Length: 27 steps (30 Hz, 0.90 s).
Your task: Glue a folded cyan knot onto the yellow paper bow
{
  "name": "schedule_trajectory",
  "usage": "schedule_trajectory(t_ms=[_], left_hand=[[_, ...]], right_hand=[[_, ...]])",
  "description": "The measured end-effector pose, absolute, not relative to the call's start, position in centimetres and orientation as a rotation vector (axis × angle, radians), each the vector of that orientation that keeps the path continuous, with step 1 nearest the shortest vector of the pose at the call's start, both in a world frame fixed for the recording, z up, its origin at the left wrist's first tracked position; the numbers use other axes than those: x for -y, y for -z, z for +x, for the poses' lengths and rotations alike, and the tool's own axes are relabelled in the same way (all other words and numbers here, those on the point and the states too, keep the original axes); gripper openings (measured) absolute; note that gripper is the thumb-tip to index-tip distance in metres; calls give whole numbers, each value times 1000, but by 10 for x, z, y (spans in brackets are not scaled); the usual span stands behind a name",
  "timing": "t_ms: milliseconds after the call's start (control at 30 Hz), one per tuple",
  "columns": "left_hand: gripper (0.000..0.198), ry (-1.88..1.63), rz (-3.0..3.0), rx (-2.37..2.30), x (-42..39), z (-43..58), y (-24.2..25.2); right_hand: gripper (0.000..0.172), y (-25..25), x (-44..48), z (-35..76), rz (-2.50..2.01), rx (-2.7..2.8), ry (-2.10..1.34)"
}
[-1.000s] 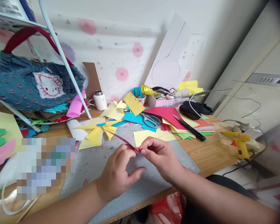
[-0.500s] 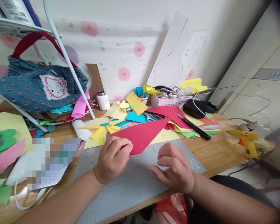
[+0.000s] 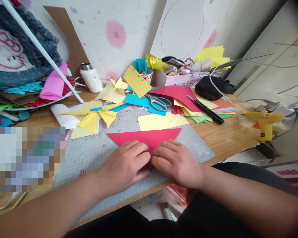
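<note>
At lower centre we see the cutting mat (image 3: 89, 155). The paper triangle (image 3: 144, 137) lies on it, with the left hand (image 3: 125, 165) and right hand (image 3: 177, 162) resting side by side on its lower tip. Above the mat lie the scissors (image 3: 159, 101), with the knife (image 3: 205, 109) to their right and the glue gun (image 3: 264, 122) at far right. The pinwheel (image 3: 94, 117) overlaps the mat's upper left, below the bottle (image 3: 91, 77).

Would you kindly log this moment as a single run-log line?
left hand: pressing red paper triangle | right hand: pressing same | red paper triangle: flat on grey cutting mat | scissors: untouched behind
</note>
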<state>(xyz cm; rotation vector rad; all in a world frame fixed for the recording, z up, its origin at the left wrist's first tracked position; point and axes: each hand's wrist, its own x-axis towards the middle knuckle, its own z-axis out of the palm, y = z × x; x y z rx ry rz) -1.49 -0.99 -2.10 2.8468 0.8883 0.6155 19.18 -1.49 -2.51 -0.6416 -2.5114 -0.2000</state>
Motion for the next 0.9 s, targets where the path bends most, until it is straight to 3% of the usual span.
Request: schedule_trajectory(t_ms=[100,367,900], left_hand=[[21,-466,2779,-853,11,-12,21],[16,-305,2537,-867,4,-11,23],[13,-303,2364,-773,-7,-20,20]], right_hand=[[24,31,17,193,-660,2585,12],[21,29,12,202,-754,2511,-666],[21,30,7,209,-731,2558,-693]])
